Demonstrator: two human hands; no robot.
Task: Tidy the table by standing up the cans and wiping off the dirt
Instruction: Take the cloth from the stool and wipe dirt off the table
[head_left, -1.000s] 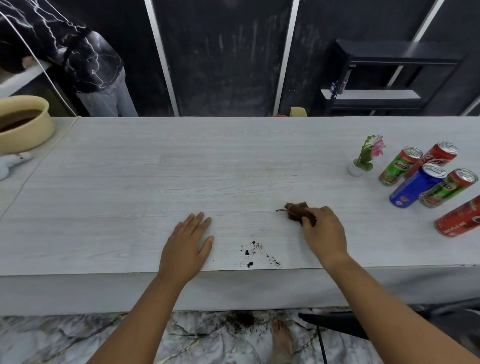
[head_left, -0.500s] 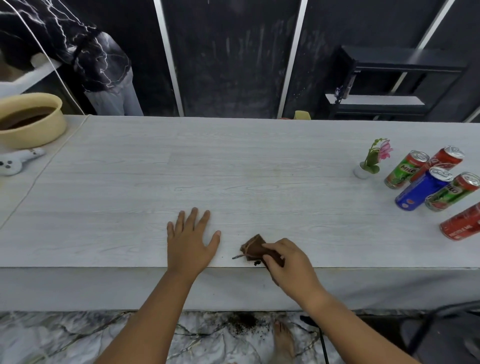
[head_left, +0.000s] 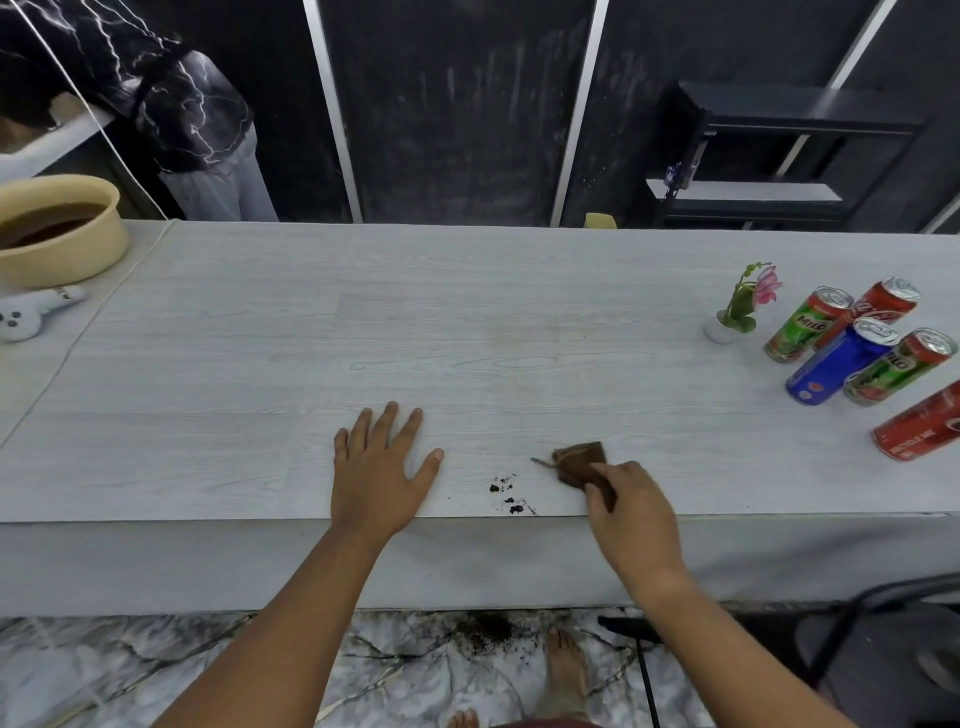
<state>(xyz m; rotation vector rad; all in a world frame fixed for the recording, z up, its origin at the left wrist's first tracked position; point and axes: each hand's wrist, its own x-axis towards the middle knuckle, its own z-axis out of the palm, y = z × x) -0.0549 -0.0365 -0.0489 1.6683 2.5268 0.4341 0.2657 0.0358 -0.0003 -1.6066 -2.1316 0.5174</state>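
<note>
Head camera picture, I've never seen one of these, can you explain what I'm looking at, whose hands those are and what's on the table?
No machine here: a person wears a camera on the head, looking forward and down, so the two arms are their own. The left hand lies flat and open on the white table. The right hand pinches a small brown cloth in its fingers. Between the hands, near the table's front edge, sit dark crumbs of dirt. At the far right are five drink cans, which look upright, and a tiny potted flower. At the far left are a tan bowl and a small white toy.
</note>
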